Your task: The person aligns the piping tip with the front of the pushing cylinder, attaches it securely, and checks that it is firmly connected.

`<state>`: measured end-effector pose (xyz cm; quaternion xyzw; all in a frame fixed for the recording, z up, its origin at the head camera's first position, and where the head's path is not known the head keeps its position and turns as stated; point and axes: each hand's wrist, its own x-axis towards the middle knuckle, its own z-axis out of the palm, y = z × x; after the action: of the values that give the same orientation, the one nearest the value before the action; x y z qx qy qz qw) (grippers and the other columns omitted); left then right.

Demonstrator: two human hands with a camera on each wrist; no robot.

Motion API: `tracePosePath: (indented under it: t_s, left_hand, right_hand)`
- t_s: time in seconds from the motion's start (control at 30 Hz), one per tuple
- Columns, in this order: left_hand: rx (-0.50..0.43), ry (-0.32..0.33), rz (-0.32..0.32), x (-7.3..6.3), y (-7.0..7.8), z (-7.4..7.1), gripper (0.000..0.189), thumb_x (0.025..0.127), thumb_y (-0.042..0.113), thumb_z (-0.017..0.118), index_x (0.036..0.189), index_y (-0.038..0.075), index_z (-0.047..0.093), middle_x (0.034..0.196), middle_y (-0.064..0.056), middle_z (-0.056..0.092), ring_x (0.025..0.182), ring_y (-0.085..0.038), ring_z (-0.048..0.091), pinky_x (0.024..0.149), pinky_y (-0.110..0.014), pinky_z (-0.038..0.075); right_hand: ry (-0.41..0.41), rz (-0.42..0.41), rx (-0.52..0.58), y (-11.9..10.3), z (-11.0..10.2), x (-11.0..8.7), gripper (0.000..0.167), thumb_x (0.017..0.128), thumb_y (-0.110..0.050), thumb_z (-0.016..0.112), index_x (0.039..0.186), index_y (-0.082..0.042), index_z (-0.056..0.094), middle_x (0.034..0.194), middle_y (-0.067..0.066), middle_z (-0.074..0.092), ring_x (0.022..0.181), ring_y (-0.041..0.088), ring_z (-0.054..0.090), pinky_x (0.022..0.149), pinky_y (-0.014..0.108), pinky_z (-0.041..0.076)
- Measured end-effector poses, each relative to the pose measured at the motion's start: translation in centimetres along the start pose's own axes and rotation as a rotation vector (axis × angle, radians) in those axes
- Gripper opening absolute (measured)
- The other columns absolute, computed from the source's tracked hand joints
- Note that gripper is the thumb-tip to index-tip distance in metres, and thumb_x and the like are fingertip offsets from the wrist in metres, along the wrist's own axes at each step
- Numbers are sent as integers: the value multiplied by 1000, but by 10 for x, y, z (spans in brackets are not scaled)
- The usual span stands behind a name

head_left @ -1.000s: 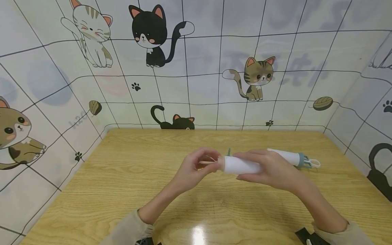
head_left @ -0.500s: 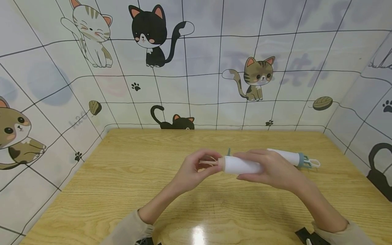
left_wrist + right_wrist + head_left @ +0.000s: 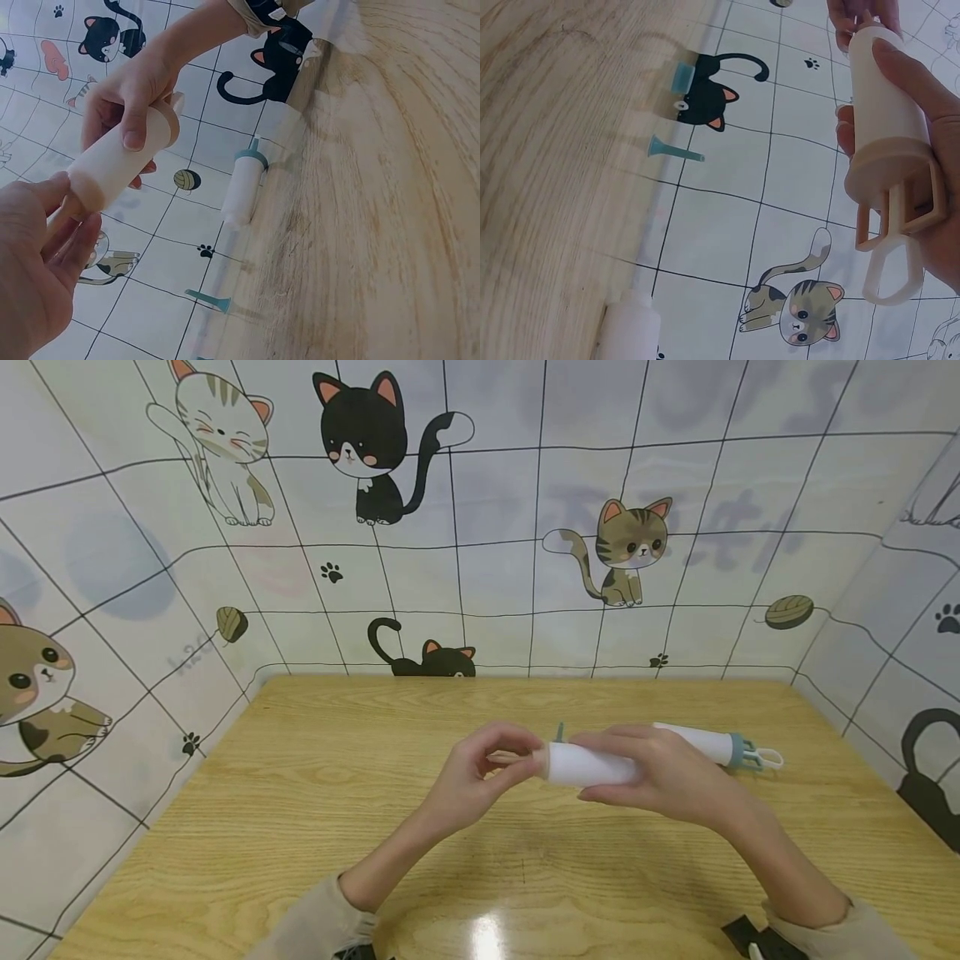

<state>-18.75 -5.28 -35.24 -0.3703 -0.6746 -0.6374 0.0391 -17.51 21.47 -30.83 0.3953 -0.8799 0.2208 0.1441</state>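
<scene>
My right hand grips the white barrel of a piston-style decorating syringe, which is held above the table. At its right end, the right wrist view shows a beige cap with finger loops and a white pull ring. With thumb and fingertips, my left hand pinches the beige end piece at the barrel's other end, partly covering it. Behind the syringe, a small blue-green nozzle stands on the table, wide end down.
A second white syringe with a blue-green cap and white ring lies behind my right hand. Another small blue-green piece is on the wooden table. Cat-printed sheeting surrounds the table's back and sides.
The fingers of my left hand have shifted slightly around the beige end piece, and less of its beige tip shows. My right hand keeps the barrel in the same place.
</scene>
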Motion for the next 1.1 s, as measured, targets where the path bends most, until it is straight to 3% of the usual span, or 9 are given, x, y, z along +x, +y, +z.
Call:
tracePosePath:
  t_s: [0.17, 0.37, 0.53, 0.9, 1.0, 1.1]
  left_hand:
    - [17, 4, -66, 0, 2, -1, 27, 95, 3, 70, 120, 2, 63, 113, -10, 68, 105, -22, 67, 87, -38, 61]
    - [-44, -25, -117, 0, 1, -1, 22, 95, 1, 69, 117, 0, 63, 109, -15, 67, 92, -25, 71, 78, -40, 63]
    - [-35, -23, -95, -1, 2, 0, 23, 94, 0, 70, 117, 2, 64, 111, -13, 67, 95, -22, 71, 79, -40, 63]
    - [-19, -26, 47, 0, 1, 0, 28, 90, -8, 71, 116, -2, 64, 111, -17, 66, 101, -24, 71, 85, -42, 61]
    - [-9, -25, 34, 0, 2, 0, 28, 91, -6, 71, 117, -1, 64, 111, -16, 66, 99, -24, 71, 83, -41, 62]
    - [-8, -34, -30, 0, 3, 0, 25, 95, 0, 69, 119, 2, 63, 106, -14, 67, 87, -22, 72, 75, -40, 63]
  right_hand:
    - [15, -18, -19, -1, 0, -1, 51, 80, -29, 87, 128, -18, 70, 109, 0, 72, 86, 11, 65, 64, 27, 57]
    - [13, -5, -16, -3, -2, -1, 52, 80, -29, 88, 127, -17, 70, 109, 0, 72, 86, 11, 66, 65, 28, 57]
    - [2, 11, -9, -4, -3, -1, 51, 80, -30, 87, 127, -17, 70, 109, 0, 72, 86, 11, 65, 64, 27, 56]
    - [22, -9, -13, -1, 0, -1, 52, 80, -27, 88, 127, -15, 71, 107, 2, 73, 86, 13, 67, 64, 27, 57]
    - [25, -12, -13, -1, 0, -1, 52, 80, -27, 88, 127, -15, 71, 108, 2, 73, 86, 13, 67, 64, 28, 57]
    - [27, -18, -9, -1, 0, -1, 52, 80, -28, 87, 128, -16, 70, 108, 2, 73, 86, 13, 67, 64, 28, 58]
